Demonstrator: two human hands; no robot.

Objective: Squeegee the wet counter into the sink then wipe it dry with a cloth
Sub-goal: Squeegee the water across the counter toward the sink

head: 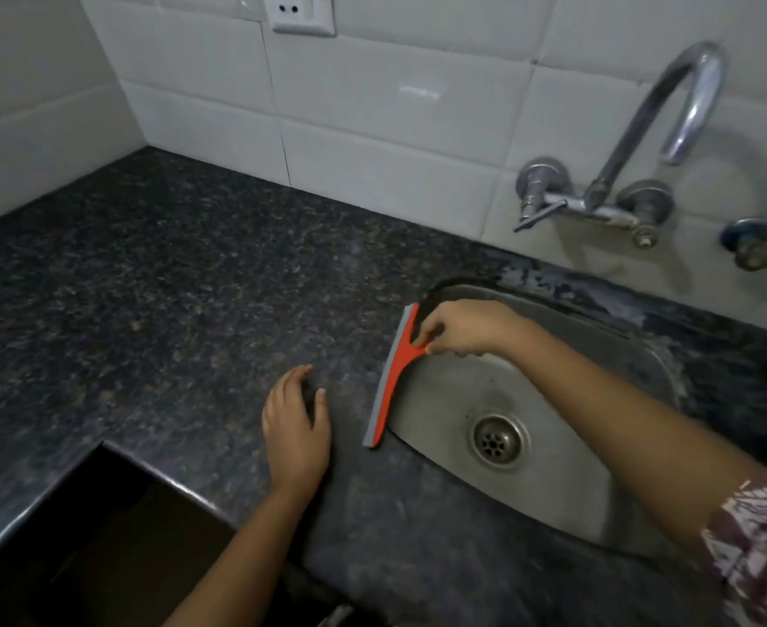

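A red squeegee (393,382) with a grey rubber blade stands along the left rim of the steel sink (567,500), its blade on the dark speckled granite counter (155,282). My right hand (467,328) reaches over the sink basin and grips the squeegee's short handle. My left hand (295,427) lies flat on the counter just left of the blade, fingers apart, holding nothing. No cloth is in view.
A chrome wall tap (644,142) curves over the sink's far side, with a small valve (750,242) to its right. White tiles and a socket (302,13) back the counter. The counter's front edge cuts in at the lower left (114,450).
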